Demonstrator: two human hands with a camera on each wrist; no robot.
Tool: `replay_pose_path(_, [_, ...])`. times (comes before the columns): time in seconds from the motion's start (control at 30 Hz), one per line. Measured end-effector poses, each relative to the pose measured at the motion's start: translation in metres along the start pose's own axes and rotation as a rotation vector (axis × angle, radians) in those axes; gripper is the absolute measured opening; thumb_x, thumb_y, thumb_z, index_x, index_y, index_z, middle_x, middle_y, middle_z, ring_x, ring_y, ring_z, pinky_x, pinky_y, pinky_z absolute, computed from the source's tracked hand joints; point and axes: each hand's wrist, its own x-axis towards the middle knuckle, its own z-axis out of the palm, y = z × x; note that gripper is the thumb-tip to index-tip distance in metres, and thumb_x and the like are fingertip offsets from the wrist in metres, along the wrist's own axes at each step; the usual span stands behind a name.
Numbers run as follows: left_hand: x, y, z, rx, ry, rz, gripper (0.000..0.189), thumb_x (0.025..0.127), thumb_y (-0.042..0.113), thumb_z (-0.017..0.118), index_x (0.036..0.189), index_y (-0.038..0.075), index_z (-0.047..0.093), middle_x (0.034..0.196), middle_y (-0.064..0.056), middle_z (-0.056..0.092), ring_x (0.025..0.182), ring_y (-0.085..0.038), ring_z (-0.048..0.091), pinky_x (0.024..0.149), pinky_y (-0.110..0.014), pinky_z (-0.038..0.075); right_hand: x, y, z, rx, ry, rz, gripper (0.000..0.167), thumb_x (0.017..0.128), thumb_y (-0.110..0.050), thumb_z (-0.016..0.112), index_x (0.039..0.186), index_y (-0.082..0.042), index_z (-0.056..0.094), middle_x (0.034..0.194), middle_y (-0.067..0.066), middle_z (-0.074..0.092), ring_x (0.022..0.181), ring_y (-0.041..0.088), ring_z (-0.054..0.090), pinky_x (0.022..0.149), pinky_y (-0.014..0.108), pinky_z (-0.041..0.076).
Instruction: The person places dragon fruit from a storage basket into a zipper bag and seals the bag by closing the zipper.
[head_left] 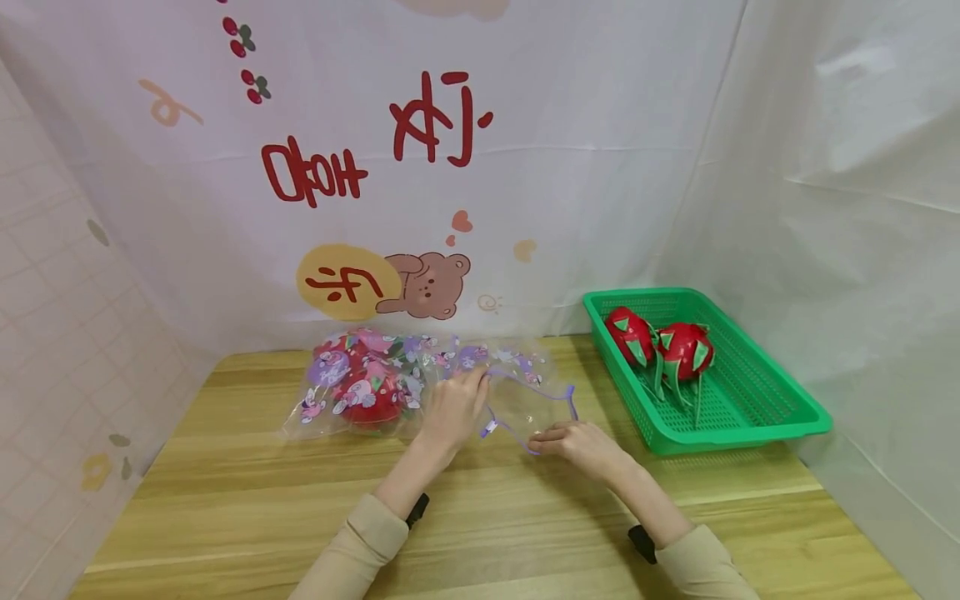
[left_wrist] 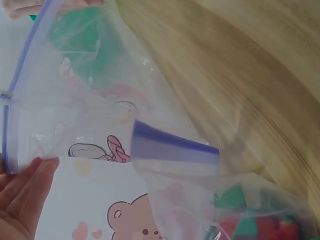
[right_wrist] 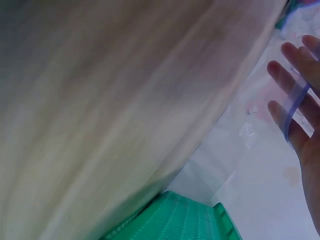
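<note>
The left hand (head_left: 456, 407) had its fingertips closed on the rim of a clear bag (head_left: 521, 408), and the right hand (head_left: 581, 448) pinched the same rim with the thumb over the film and the other fingers fairly straight behind it; how tight either hold was, I could not tell. The bag's mouth lay between the two hands, its violet edge (head_left: 573, 407) running slantwise from the left hand toward the right hand, which sat nearer the person. The mouth seemed to face rightward, though the folds made this hard to judge. Printed film lay beyond the hands, and to the left of the left hand bulged a filled section (head_left: 311, 406) around red-and-green fruit shapes (head_left: 369, 408); whether it was one bag or two was unclear. The relation that mattered most, I judged, was to the green basket (head_left: 735, 435), right of and beyond the right hand, clearly the nearer one. In it, the closer red fruit (head_left: 630, 336) had its long axis slanting toward the person, while the rounder red fruit (head_left: 684, 348) trailed green strips toward the person across the basket floor.
</note>
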Motion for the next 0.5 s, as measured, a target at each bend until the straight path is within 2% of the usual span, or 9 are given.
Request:
replay_pose_path(0.1, [-0.001,-0.001,0.002,-0.001,-0.015,0.019,0.008,0.088,0.008,0.063,0.089,0.002,0.067,0.064,-0.004,0.067,0.042,-0.003,0.042,0.041,-0.005,0.024,-0.001,-0.001,-0.001,-0.011,-0.014,-0.011,0.035,0.079,-0.009,0.065,0.11,-0.022,0.072,0.105,-0.008,0.073,0.094,0.01,0.067,0.076,0.027,0.056])
replay_pose_path(0.23, [-0.002,-0.002,0.003,-0.014,-0.042,0.039,0.009,0.089,0.009,0.062,0.091,0.002,0.067,0.066,-0.003,0.068,0.042,-0.003,0.042,0.042,-0.005,0.027,0.001,-0.002,-0.01,-0.007,0.005,-0.027,0.035,0.077,-0.011,0.073,0.112,-0.019,0.071,0.106,-0.005,0.073,0.096,0.013,0.067,0.077,0.029,0.057])
replay_pose_path(0.37, [-0.001,-0.001,0.004,-0.007,-0.042,0.037,0.012,0.09,0.012,0.061,0.093,0.004,0.069,0.073,-0.004,0.072,0.045,-0.005,0.051,0.043,-0.008,0.037,0.008,0.001,-0.028,0.009,0.07,-0.032,0.038,0.075,-0.023,0.078,0.112,-0.018,0.07,0.102,-0.004,0.073,0.091,0.013,0.068,0.073,0.028,0.057])
replay_pose_path(0.5, [-0.001,-0.002,0.005,0.001,-0.039,0.045,0.012,0.09,0.013,0.061,0.093,0.005,0.07,0.076,-0.004,0.073,0.05,-0.007,0.059,0.046,-0.012,0.044,0.015,0.013,-0.054,0.028,0.171,-0.013,0.034,0.077,-0.028,0.077,0.109,-0.018,0.072,0.091,-0.006,0.074,0.076,0.009,0.066,0.061,0.023,0.053])
